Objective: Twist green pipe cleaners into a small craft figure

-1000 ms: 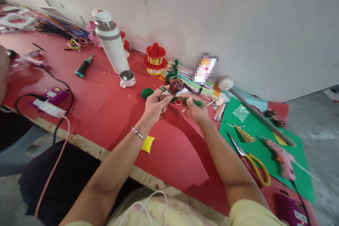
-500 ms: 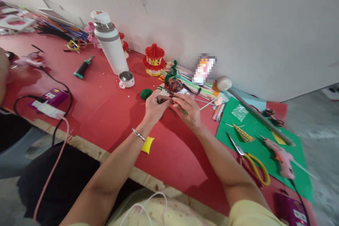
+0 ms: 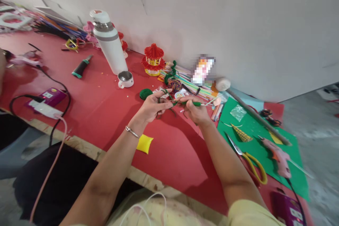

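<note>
My left hand is closed on green yarn, with a strand running over the raised index finger. My right hand grips a crochet hook with a green handle, its tip pointing left at the yarn between the hands. Beside my left hand lies a ball of green yarn. Just behind the hands are a multicoloured yarn ball and a small clear packet of pale beads, partly hidden by my fingers. A yellow packet lies on the red table, near my left wrist.
A white thermos and its steel cup stand at the back left. A red paper lantern stands near the wall. On the right, scissors and a pink glue gun lie by a green sheet. Power cords cross the left side.
My hands have drawn slightly apart. The right hand has turned, so the crochet hook's green handle now shows lengthwise. The left index finger now lifts the green strand.
</note>
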`<state>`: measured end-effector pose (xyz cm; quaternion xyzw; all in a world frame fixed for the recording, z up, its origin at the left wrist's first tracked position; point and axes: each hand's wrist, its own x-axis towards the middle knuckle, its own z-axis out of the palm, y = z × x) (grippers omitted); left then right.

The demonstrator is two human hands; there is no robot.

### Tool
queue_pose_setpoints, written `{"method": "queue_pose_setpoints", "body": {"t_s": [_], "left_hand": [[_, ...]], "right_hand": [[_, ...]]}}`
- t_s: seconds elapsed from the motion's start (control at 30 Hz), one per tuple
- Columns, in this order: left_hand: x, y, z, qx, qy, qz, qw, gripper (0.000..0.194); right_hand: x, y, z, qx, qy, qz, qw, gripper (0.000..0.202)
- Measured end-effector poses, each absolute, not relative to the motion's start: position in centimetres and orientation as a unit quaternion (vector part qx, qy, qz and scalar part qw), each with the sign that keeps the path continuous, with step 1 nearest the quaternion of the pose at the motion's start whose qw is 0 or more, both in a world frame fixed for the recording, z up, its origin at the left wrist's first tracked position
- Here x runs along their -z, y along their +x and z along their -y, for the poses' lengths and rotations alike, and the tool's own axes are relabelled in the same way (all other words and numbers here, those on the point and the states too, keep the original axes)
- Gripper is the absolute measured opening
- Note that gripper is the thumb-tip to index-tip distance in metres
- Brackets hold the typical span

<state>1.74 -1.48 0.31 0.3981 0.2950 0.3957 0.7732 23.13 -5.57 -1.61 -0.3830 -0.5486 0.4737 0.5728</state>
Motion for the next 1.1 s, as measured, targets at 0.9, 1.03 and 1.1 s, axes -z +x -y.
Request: {"method": "queue_pose_setpoints", "body": {"t_s": [0.9,1.03,1.1], "left_hand": [[0.4,2.2,1.3,-0.397,0.444,-0.319,0.737,0.066],[0.4,2.3,1.4,-0.395,0.452,-0.326,0.73,0.064],[0.4,2.3,1.5,-0.396,0.462,-0.335,0.72,0.066]], "right_hand": [[0.1,25.8,5.6,-0.585,-0.351,0.531,0.502,0.035],[0.2,26.7,5.6,-0.589,-0.346,0.554,0.476,0.033],[0.1,27.1,5.5,-0.574,-0.352,0.578,0.462,0.033]]}}
